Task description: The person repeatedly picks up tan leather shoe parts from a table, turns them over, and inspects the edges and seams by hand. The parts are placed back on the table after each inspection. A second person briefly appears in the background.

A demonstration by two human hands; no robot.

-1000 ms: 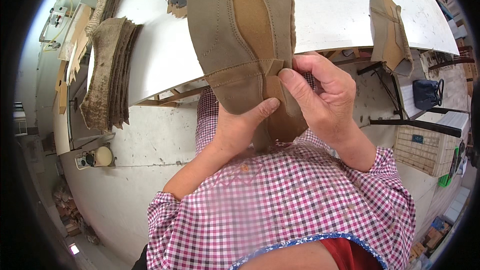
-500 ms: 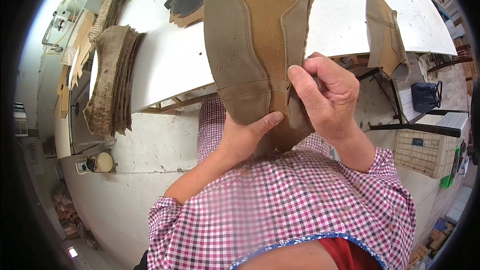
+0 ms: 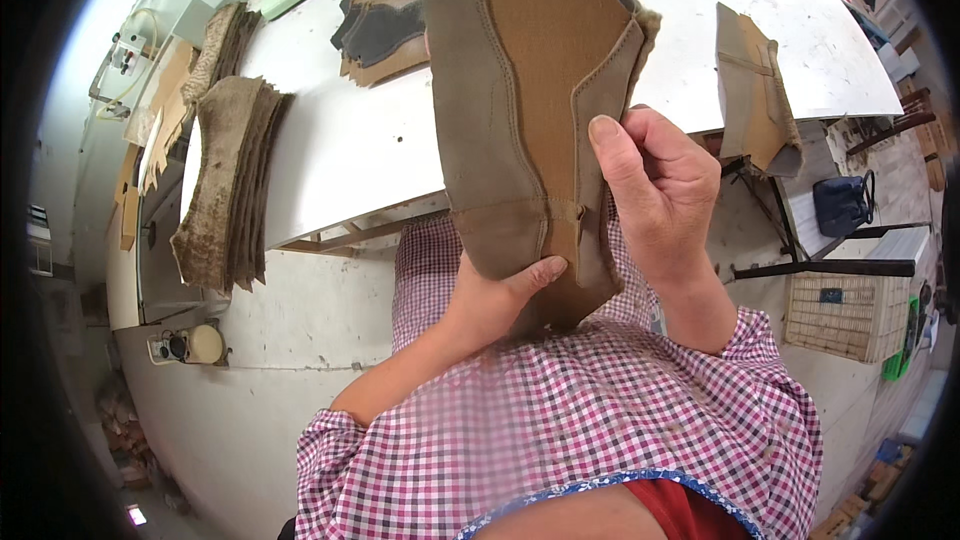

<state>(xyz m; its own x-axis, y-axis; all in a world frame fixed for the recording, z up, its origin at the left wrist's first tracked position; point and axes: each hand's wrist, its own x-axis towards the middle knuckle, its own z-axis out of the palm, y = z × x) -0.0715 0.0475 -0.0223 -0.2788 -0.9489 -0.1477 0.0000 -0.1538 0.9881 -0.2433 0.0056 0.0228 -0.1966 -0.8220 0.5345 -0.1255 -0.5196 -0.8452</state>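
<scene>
While the left hand (image 3: pixel 497 302) clamps the lower end of the brown panel (image 3: pixel 545 70), thumb across its face, the right hand (image 3: pixel 660 180) pinches its right edge between thumb and curled fingers. Its long axis runs from the checked garment (image 3: pixel 560 420) past the near edge of the white bench (image 3: pixel 850 70), far end leaning slightly left. Open surface separates it from a similar piece (image 3: pixel 752 95) overhanging that edge rightward.

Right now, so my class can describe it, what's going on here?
Someone in a checked garment holds up a brown stitched piece before a white table. The left grip has it near its lower end, thumb across the front; the right grip pinches its right edge. On the table, a stack of fuzzy brown pieces lies at the left, and a similar stitched piece at the right overhangs the front edge.
</scene>
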